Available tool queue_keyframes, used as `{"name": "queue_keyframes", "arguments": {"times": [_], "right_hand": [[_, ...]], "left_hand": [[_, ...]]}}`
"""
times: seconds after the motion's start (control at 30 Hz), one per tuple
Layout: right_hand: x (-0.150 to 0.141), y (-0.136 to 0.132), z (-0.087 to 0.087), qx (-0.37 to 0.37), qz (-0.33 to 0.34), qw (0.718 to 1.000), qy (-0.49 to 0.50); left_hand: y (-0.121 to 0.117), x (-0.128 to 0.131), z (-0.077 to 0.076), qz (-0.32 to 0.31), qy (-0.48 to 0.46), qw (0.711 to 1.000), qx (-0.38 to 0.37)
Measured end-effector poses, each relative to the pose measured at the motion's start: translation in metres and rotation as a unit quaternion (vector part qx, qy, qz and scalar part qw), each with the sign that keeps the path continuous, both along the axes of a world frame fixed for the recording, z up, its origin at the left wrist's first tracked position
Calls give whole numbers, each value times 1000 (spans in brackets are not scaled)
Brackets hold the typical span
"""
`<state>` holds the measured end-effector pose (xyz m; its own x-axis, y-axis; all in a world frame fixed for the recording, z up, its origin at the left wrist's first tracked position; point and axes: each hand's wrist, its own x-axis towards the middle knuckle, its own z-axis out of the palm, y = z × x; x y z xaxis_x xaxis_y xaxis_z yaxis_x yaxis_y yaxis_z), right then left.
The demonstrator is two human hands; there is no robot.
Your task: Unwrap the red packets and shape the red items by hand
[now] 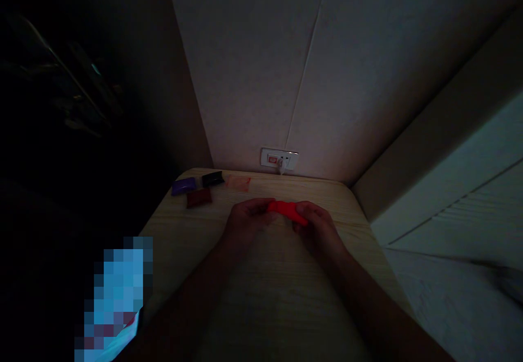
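A bright red strip of modelling clay (288, 211) stretches between my two hands, above the wooden tabletop. My left hand (249, 217) pinches its left end between thumb and fingers. At the other end, my right hand (321, 225) grips the clay, thumb on top and fingers curled beneath. The strip is bent slightly and runs lower toward the right. Beyond my left hand lies a flat, see-through wrapper (238, 183) with a reddish tint. Small sealed packets lie at the back left: a purple packet (183, 186), a black packet (213, 179) and a dark red packet (199, 198).
The light wooden table (278, 291) has rounded back corners and meets a wall. A socket (279, 158) with a plug in it sits just above the back edge. A pale panelled surface (457, 187) stands at right. A pixelated bright blue patch (118, 291) shows at lower left.
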<state>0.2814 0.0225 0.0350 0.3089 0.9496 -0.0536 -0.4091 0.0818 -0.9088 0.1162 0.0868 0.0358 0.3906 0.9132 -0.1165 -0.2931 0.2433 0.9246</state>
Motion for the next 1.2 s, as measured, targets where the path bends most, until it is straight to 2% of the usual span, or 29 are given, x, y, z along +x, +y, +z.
{"name": "queue_keyframes", "arguments": {"times": [0.33, 0.5, 0.7, 0.8, 1.03, 1.2], "right_hand": [[5, 1, 4, -10, -25, 1000, 14], [6, 2, 2, -2, -43, 999, 15], [5, -1, -2, 11, -62, 995, -72], [3, -3, -5, 18, -47, 993, -102], [-2, -5, -10, 21, 18, 996, -80], [-5, -9, -9, 16, 45, 994, -97]], "left_hand": [[6, -1, -3, 21, 5, 1000, 20], [5, -2, 1, 1, -26, 1000, 8], [2, -2, 1, 0, 6, 999, 36], [0, -2, 1, 3, 10, 998, 56], [-7, 2, -1, -21, -56, 993, 104], [-5, 2, -3, -26, -34, 991, 124]]}}
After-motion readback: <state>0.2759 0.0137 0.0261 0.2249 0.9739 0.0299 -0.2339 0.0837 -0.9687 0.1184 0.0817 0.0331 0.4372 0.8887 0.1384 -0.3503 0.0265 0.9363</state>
